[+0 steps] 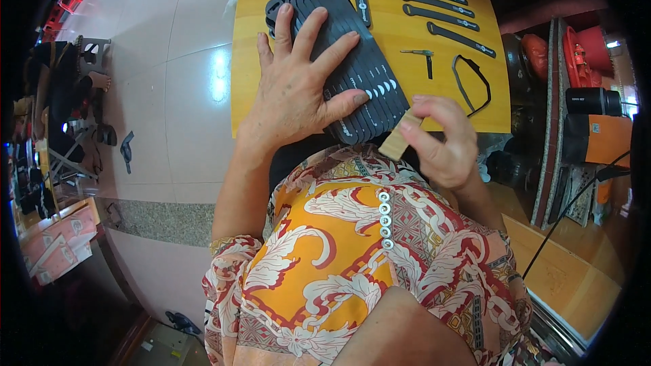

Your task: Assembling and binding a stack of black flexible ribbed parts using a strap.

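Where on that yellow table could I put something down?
The bare wedge of yellow table between the fanned strap stack and the small tool looks handiest; a strip also runs left of the stack. It's crowded at upper right, where loose straps lie, and beneath the left hand.

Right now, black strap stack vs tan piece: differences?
The black strap stack is large; the tan piece is small. The stack has pale marks; the tan piece looks plain. The left hand spreads over the stack; the right hand pinches the tan piece. Both touch a hand.
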Demonstrator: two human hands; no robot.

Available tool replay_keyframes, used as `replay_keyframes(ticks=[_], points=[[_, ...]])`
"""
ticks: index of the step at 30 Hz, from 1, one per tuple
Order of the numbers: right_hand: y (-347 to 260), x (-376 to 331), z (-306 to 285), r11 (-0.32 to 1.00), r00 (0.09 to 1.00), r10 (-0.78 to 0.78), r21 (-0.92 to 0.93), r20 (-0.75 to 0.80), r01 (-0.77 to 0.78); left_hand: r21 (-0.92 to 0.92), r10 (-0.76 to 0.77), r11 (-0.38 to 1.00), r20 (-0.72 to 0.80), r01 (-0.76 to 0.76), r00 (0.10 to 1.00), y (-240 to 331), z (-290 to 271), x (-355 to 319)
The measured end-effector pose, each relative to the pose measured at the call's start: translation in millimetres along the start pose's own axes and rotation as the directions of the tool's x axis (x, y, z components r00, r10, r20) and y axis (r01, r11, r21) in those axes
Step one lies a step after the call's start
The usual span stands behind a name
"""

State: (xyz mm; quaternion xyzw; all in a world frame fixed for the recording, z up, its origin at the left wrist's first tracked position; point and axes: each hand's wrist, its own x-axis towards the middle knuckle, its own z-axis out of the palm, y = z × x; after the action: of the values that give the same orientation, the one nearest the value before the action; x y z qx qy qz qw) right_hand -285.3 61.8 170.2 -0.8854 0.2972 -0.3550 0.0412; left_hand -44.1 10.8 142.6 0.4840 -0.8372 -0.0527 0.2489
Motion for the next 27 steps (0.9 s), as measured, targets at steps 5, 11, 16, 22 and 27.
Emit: replay_keyframes(ticks=[5,11,16,22,27], points=[[-9,-10,15,0.987,0.989,-0.122,-0.114,-0.079,0.113,-0.004,0.022,1.0,-0.016,-0.022,1.0,-1,1,-1],[-10,-23,29,0.977,0.987,-0.121,-0.191,-0.105,0.099,-0.031,0.009,0.999,0.007,-0.009,1.0,1,0,-1],[-12,-30,38,0.977,0.978,-0.075,-0.209,-0.194,0.034,-0.031,0.012,0.999,0.014,-0.012,1.0,-1,-1,-2],[-20,-34,43,0.988,0.981,-0.004,-0.15,-0.192,-0.025,-0.053,0.054,0.997,-0.056,-0.057,0.997,-2,4,0],[-21,-39,52,0.985,0.963,0.03,-0.157,-0.269,-0.074,-0.043,0.043,0.998,-0.037,-0.045,0.998,-1,3,0]])
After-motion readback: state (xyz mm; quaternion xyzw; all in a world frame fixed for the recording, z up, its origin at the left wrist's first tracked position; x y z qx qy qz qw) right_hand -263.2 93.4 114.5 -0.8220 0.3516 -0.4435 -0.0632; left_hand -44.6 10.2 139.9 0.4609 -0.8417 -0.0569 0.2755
